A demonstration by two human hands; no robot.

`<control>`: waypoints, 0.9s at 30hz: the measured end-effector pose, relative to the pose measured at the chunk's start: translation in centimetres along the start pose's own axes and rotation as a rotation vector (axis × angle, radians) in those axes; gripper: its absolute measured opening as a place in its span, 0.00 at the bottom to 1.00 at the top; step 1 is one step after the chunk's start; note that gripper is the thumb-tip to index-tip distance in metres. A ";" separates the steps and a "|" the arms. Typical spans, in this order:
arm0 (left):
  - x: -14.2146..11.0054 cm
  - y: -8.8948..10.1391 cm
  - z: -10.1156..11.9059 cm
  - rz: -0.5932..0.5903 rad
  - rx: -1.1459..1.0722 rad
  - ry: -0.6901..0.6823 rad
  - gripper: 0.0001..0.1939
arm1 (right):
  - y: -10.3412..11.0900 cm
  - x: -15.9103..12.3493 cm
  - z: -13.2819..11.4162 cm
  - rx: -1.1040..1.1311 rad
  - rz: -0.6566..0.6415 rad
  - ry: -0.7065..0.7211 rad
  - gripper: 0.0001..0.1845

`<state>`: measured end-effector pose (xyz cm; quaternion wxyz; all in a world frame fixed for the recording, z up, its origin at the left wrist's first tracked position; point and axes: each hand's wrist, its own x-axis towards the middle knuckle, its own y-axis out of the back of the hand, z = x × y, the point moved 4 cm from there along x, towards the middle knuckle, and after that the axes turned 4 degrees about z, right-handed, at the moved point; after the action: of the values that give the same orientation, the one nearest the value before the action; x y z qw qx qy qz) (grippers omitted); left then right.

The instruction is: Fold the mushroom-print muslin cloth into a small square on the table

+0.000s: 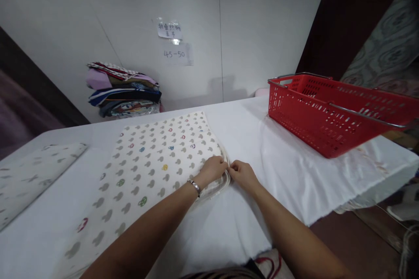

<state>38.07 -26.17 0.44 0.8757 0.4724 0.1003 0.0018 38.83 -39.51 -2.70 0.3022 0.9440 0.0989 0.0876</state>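
Note:
A cream cloth [153,157] printed with grey mushrooms and a few coloured ones lies flat on the table, its layers stacked along the right edge. My left hand [214,168], with a silver bracelet at the wrist, is closed on that layered edge from the cloth's side. Close against it, my right hand [242,175] pinches the same edge from the right. The fingertips of both hands almost meet there. The far left of the table holds another folded printed cloth [39,172], apart from both hands.
A red plastic basket [301,113] with metal handles stands on the right of the white-covered table [262,192]. Several folded garments [126,93] are piled behind the table at the back left. Handwritten paper signs [169,30] hang on the wall.

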 end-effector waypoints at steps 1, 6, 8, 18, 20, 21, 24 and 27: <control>0.0 -0.1 -0.1 0.001 0.002 -0.003 0.08 | 0.0 0.0 0.0 -0.006 -0.002 0.003 0.07; 0.1 0.0 0.0 0.031 0.052 -0.030 0.08 | 0.1 0.1 0.3 0.072 0.024 -0.006 0.07; 0.0 0.4 0.2 0.048 0.100 -0.039 0.08 | 0.1 0.2 0.5 0.130 0.040 -0.021 0.06; 0.0 1.7 1.3 -0.031 0.278 -0.042 0.08 | 0.4 -0.1 0.0 0.193 0.094 0.022 0.07; 0.1 1.9 1.6 -0.052 0.300 -0.051 0.08 | 0.6 0.1 0.3 0.169 0.105 -0.014 0.06; 0.1 2.1 1.7 -0.060 0.306 -0.055 0.08 | 0.6 0.1 0.5 0.157 0.107 -0.030 0.06; 0.1 2.9 1.8 -0.056 0.345 -0.050 0.09 | 0.7 0.2 0.7 0.133 0.104 -0.041 0.06; 0.1 3.1 1.8 -0.020 0.404 -0.057 0.10 | 0.5 0.0 0.4 0.157 0.109 0.002 0.07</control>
<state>38.79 -25.97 3.93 0.7657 0.6372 0.0784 -0.0403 38.95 -40.13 -2.68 0.2220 0.9687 0.0545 0.0967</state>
